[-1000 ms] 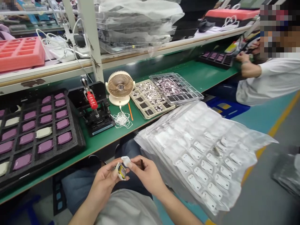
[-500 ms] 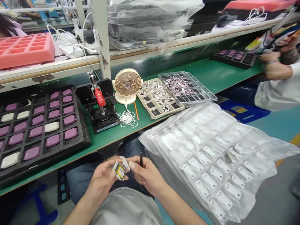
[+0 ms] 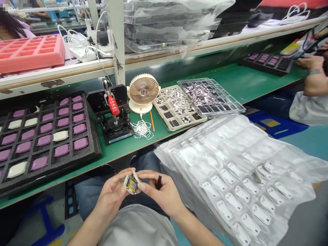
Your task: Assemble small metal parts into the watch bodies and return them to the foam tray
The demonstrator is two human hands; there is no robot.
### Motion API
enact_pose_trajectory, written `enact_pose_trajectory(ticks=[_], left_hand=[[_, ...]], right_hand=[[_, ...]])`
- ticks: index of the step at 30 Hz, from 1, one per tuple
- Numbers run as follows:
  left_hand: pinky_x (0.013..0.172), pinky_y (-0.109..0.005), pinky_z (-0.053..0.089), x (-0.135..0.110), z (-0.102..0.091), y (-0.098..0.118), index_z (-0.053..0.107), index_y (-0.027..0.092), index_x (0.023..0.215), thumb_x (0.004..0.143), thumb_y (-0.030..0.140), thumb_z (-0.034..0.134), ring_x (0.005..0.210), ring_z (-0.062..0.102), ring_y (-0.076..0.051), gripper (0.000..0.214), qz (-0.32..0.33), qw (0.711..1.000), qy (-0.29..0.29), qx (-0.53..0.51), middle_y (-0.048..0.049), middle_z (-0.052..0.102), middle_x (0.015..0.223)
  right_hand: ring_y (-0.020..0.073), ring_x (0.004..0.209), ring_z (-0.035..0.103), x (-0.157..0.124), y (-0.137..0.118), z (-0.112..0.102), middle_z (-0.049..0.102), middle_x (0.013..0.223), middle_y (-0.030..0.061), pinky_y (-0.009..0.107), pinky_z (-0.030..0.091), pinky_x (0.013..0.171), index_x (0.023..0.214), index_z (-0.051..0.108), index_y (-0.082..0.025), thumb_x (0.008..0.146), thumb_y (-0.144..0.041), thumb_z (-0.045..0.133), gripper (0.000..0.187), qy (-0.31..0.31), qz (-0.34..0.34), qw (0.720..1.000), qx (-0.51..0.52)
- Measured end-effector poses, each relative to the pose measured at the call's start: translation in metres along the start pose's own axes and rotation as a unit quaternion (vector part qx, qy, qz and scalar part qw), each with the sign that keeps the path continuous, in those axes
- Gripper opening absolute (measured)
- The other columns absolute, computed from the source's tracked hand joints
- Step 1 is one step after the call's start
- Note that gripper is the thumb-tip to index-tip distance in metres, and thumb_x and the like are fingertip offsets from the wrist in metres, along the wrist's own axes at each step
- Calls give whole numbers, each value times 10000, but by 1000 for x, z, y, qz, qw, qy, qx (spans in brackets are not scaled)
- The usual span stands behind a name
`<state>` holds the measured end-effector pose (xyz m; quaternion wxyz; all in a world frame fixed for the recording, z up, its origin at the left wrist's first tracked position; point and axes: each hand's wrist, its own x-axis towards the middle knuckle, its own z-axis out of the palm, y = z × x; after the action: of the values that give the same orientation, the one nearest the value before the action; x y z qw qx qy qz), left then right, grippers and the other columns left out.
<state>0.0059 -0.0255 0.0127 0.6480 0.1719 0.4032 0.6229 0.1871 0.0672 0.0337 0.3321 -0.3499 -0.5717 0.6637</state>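
Observation:
Above my lap, my left hand (image 3: 112, 191) is closed around a small opened watch-like case (image 3: 131, 185) with a pale rim and yellow parts inside, its open side facing up. My right hand (image 3: 167, 196) pinches a small white cover (image 3: 136, 176) at the case's upper right edge; whether the two are joined there I cannot tell. A dark, slim tool (image 3: 159, 182) sticks up between the fingers of that same hand, its lower end hidden.
Left, a black foam tray (image 3: 93, 147) holds purple and white cases. A press with a red handle (image 3: 113, 105), a fan (image 3: 144, 89) and trays of small parts (image 3: 170, 128) stand on the green bench. Bagged white plates (image 3: 252, 223) lie at right. Another person's arm (image 3: 316, 82) is far right.
The white cover has tilted more upright against the case, and my right fingers have drawn in closer. The dark tool has shifted slightly right. The whole view has moved a little.

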Motion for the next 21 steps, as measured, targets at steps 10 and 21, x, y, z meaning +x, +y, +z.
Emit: enact_pose_trajectory(ticks=[10, 21], left_hand=[[976, -372, 582, -3, 0, 4, 840, 274, 1165, 763, 274, 928, 1126, 715, -279, 411, 81, 995, 24, 56, -159, 653, 1430], [970, -391, 601, -1, -4, 5, 829, 279, 1196, 771, 280, 929, 1112, 728, -287, 436, 122, 989, -1, 83, -155, 669, 1399]], right_hand=[[210, 994, 817, -3, -9, 5, 801, 1235, 60, 267, 662, 810, 1131, 832, -290, 936, -185, 792, 225, -45, -257, 942, -211], [199, 1019, 809, -1, -10, 1, 784, 1277, 78, 256, 637, 769, 1199, 786, -289, 977, -167, 731, 259, -65, -306, 908, -279]])
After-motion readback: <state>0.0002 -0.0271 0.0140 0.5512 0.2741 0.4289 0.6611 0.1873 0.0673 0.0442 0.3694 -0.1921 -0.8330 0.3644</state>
